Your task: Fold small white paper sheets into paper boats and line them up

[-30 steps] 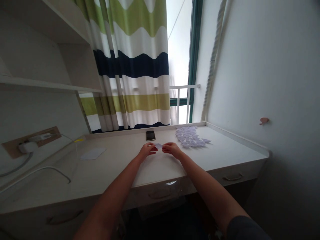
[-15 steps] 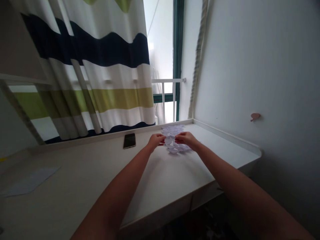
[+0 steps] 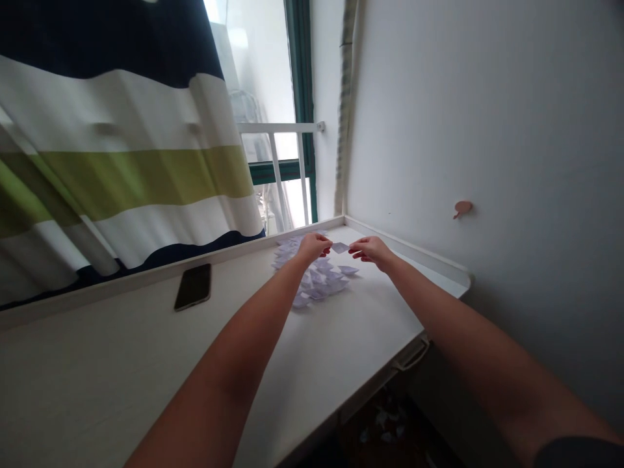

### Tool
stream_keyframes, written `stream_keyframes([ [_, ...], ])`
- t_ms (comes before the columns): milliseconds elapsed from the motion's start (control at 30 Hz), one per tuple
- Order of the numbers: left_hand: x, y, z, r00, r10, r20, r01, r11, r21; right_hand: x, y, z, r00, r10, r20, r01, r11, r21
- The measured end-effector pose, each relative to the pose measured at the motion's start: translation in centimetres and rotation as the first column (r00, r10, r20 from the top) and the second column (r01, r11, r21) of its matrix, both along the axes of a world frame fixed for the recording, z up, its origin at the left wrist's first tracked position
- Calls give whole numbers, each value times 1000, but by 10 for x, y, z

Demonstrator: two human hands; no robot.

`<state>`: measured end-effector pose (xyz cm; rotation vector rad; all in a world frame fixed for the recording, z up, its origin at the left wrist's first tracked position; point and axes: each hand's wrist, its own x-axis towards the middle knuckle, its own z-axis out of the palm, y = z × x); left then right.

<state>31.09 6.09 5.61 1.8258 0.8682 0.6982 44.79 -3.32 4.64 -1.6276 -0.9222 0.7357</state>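
Note:
Between my two hands a small folded paper piece (image 3: 340, 247), pale and diamond-shaped, is held up above the desk. My left hand (image 3: 314, 246) pinches its left tip, and my right hand (image 3: 369, 250) pinches the right tip. Below and behind my left hand lies a pile of similar folded paper pieces (image 3: 319, 285), pale lavender-white, spread in overlapping rows on the white desk (image 3: 361, 331). One loose folded piece (image 3: 348, 270) rests at the right edge of the pile. My left hand and forearm hide part of the pile.
A dark phone (image 3: 194, 286) lies on the desk to the left. Raised edging (image 3: 404, 250) runs along the desk's back and right side. A striped curtain (image 3: 185, 169) and a white railing (image 3: 280, 128) stand behind. A pink hook (image 3: 463, 208) is on the right wall.
My view has turned right, so the phone and curtain sit further left. My hands have shifted to the pile's right side, and the folded paper piece now shows stretched between them.

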Motion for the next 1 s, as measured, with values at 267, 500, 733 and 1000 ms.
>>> stream_keyframes([
  [267, 29, 15, -23, 884, 133, -448, 61, 918, 392, 18, 16, -28, 987, -34, 160, 51, 993, -103],
  [500, 34, 18, -33, 790, 151, -594, 164, 882, 442, 24, 31, -47, 977, -18, 212, 63, 976, -206],
  [733, 32, 21, -33, 771, 213, -600, 209, 806, 554, 25, 35, -47, 973, -13, 231, 68, 971, -230],
  [1000, 24, 24, -33, 788, 239, -567, 178, 793, 583, 19, 32, -47, 979, 0, 201, 35, 985, -169],
])
